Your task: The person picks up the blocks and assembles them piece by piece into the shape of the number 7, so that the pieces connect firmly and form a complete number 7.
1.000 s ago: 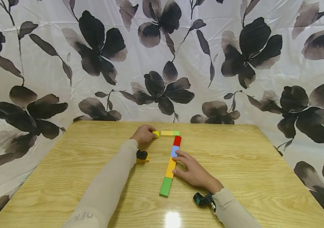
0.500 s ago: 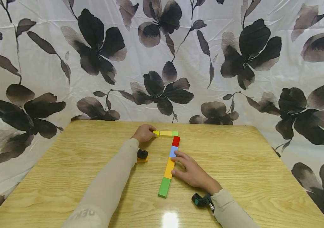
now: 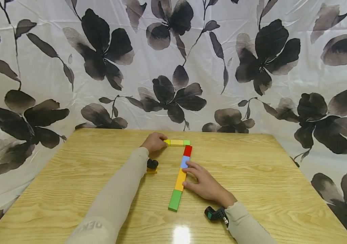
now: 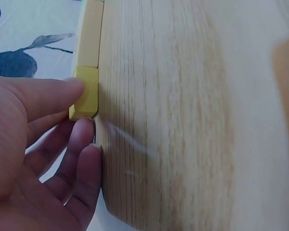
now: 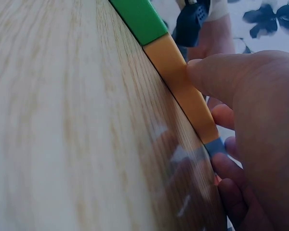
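Observation:
At the far side of the table, my left hand (image 3: 155, 142) pinches a bright yellow block (image 4: 88, 89), the thumb on it and fingers at its end. The yellow block's end meets a pale yellow block (image 3: 177, 142), followed by a small light green block (image 3: 187, 142). A second row runs toward me: a red block (image 3: 188, 150), a blue block (image 3: 184, 162), an orange block (image 3: 180, 179) and a green block (image 3: 175, 200). My right hand (image 3: 205, 183) lies along that row's right side. Its thumb touches the orange block; other fingertips rest by the blue one.
Another orange block (image 3: 152, 171) lies on the wooden table (image 3: 252, 176), partly hidden beneath my left wrist and its black camera (image 3: 152, 164). A black device (image 3: 214, 214) is strapped to my right wrist. A floral cloth (image 3: 173, 51) hangs behind the table.
My left hand has slid the yellow block slightly right, closing the small gap to the pale yellow block. The right hand stays at the long row. The head view has shifted slightly.

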Demonstrator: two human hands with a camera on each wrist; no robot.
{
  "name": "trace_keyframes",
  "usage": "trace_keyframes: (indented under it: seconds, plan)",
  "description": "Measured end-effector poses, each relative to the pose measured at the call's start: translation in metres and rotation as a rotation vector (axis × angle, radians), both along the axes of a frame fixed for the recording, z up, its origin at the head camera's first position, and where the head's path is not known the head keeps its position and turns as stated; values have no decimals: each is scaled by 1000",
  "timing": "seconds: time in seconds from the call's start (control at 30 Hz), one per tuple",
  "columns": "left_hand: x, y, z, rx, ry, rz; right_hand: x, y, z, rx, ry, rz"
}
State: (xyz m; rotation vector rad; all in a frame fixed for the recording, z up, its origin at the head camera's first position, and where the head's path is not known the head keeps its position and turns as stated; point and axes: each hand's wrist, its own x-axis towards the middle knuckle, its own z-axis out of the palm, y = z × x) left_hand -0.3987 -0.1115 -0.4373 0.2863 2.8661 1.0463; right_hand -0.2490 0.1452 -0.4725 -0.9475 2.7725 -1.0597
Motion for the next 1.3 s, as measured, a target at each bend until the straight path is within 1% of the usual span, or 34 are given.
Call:
trace_keyframes:
  seconds: [0.23, 0.43, 0.6, 0.83, 0.97, 1.17, 1.3]
  plan:
    - [-3, 0, 1, 35, -61, -11, 1, 0, 1, -7, 1, 5]
    - [-3, 4, 6, -7, -68, -35, 1, 1, 0, -15, 2, 5]
    - [-4, 7, 8, -39, -80, -22, 1, 1, 1, -13, -1, 6]
    - [-3, 13, 11, -101, -66, -19, 0, 2, 1, -8, -4, 5]
    - [-3, 17, 13, -114, -59, -19, 0, 2, 1, -4, 4, 4]
    - [-5, 21, 9, -135, -47, -13, 1, 1, 3, -3, -12, 0]
    - [-5, 22, 8, -140, -44, -8, 1, 1, 2, -4, -5, -1]
